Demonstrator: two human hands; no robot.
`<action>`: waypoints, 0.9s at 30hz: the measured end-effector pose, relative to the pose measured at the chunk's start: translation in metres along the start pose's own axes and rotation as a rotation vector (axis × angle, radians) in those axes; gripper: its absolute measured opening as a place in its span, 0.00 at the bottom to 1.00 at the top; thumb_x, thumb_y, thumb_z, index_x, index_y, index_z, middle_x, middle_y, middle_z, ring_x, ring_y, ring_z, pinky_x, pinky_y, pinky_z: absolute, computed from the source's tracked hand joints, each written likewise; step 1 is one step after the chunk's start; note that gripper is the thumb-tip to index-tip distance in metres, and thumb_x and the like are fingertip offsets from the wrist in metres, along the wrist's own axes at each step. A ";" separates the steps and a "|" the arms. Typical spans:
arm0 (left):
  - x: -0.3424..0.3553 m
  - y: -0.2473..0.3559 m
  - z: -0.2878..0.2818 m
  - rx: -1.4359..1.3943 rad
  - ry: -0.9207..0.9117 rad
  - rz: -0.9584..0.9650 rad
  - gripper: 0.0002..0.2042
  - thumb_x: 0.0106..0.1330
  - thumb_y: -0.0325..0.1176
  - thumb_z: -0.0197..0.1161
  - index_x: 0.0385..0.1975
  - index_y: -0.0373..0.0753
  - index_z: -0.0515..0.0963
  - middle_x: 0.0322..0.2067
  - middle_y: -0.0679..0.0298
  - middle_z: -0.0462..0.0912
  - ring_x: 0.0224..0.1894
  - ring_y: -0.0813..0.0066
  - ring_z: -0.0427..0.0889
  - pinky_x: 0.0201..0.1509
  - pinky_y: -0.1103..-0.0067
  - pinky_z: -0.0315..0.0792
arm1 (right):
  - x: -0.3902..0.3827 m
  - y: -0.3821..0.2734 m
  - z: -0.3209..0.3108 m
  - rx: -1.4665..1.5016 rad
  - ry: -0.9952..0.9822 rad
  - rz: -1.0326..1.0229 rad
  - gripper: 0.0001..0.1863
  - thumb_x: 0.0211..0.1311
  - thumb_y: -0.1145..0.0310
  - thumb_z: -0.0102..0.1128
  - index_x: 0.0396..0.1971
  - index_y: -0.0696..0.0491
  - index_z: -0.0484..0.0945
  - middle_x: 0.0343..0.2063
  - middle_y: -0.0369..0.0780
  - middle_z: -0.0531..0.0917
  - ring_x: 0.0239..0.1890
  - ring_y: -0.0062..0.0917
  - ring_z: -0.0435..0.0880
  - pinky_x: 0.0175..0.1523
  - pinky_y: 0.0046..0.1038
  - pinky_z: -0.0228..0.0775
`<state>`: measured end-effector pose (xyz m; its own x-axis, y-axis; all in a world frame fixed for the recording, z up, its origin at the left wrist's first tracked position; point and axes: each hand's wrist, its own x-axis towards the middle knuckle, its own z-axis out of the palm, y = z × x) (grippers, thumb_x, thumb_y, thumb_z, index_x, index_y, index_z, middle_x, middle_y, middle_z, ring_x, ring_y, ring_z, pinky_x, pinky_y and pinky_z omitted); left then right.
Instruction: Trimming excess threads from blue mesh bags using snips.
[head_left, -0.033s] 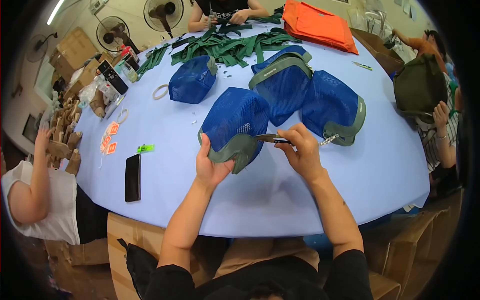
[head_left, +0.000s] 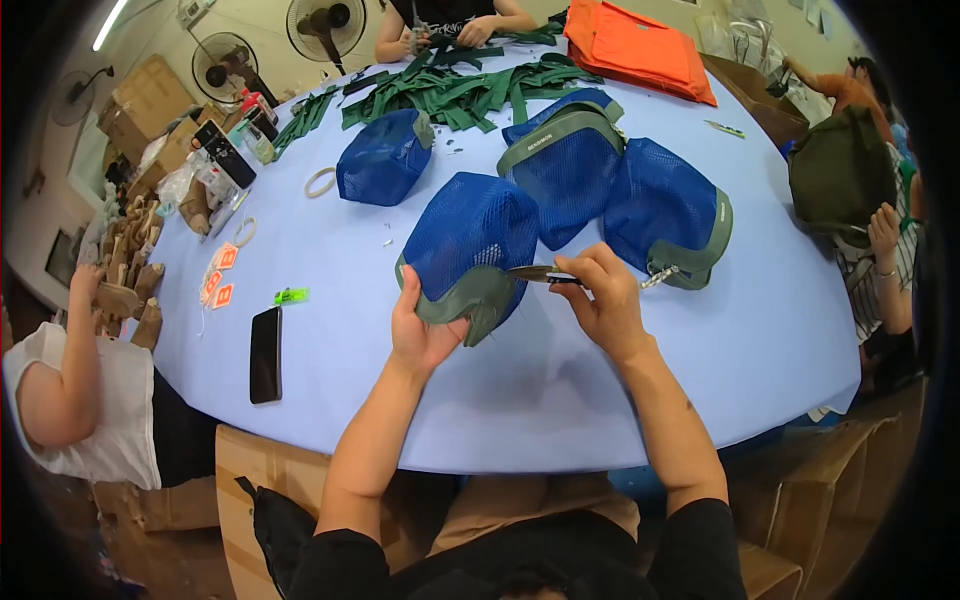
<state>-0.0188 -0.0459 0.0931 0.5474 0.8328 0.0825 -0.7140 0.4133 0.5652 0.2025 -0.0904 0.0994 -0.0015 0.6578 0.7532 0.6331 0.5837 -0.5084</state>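
A blue mesh pouch point(head_left: 468, 228) with a grey-green trim band stands tilted in front of me. My left hand point(head_left: 425, 335) grips its trim from below, thumb up on the near side and fingers behind the fabric. Loose threads stick out from the trim's lower end. Closed around a pair of thread snips point(head_left: 535, 273), my right hand point(head_left: 606, 300) holds their blades against the pouch beside the trim. Three similar pouches lie beyond: one pouch point(head_left: 385, 160) at far left, another pouch point(head_left: 565, 175) behind, and a third pouch point(head_left: 668, 205) at right with a cord near my right hand.
Left of me lie a black phone point(head_left: 265, 355), a green lighter-like item point(head_left: 291, 296), orange-white labels point(head_left: 219, 272) and tape rings point(head_left: 320, 182). Green strips point(head_left: 470, 90) heap at the back by folded orange fabric point(head_left: 640, 50). Co-workers sit around the table.
My hands, the pouch and the snips hold nearly the same place. At the left, a co-worker's raised hand has dropped slightly.
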 end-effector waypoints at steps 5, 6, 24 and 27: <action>0.001 0.001 -0.001 -0.011 -0.028 -0.006 0.29 0.65 0.54 0.36 0.59 0.40 0.53 0.57 0.57 0.59 0.59 0.59 0.59 0.59 0.63 0.56 | 0.005 -0.002 -0.004 -0.149 0.037 -0.111 0.16 0.36 0.75 0.66 0.31 0.52 0.74 0.21 0.36 0.71 0.22 0.29 0.70 0.26 0.28 0.59; 0.001 0.001 -0.001 -0.009 -0.027 -0.008 0.29 0.65 0.54 0.36 0.59 0.40 0.53 0.57 0.57 0.59 0.59 0.59 0.59 0.59 0.63 0.57 | 0.005 -0.003 -0.005 -0.149 0.036 -0.110 0.16 0.36 0.75 0.66 0.31 0.52 0.74 0.21 0.36 0.71 0.22 0.29 0.70 0.26 0.28 0.59; 0.001 0.001 -0.004 -0.034 -0.030 -0.056 0.29 0.65 0.55 0.35 0.59 0.41 0.52 0.58 0.57 0.59 0.59 0.59 0.60 0.58 0.62 0.58 | 0.009 -0.005 -0.010 -0.239 0.058 -0.186 0.15 0.37 0.73 0.67 0.30 0.49 0.75 0.20 0.32 0.71 0.21 0.23 0.70 0.25 0.25 0.56; 0.001 0.001 -0.008 -0.049 -0.069 -0.067 0.29 0.65 0.55 0.35 0.59 0.41 0.52 0.58 0.57 0.58 0.58 0.59 0.60 0.58 0.62 0.58 | 0.009 -0.007 -0.011 -0.247 0.039 -0.178 0.15 0.37 0.73 0.67 0.30 0.49 0.75 0.20 0.32 0.71 0.22 0.23 0.70 0.25 0.25 0.56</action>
<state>-0.0226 -0.0417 0.0868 0.6222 0.7761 0.1029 -0.6943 0.4863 0.5306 0.2065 -0.0938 0.1148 -0.1030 0.5338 0.8393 0.7946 0.5518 -0.2534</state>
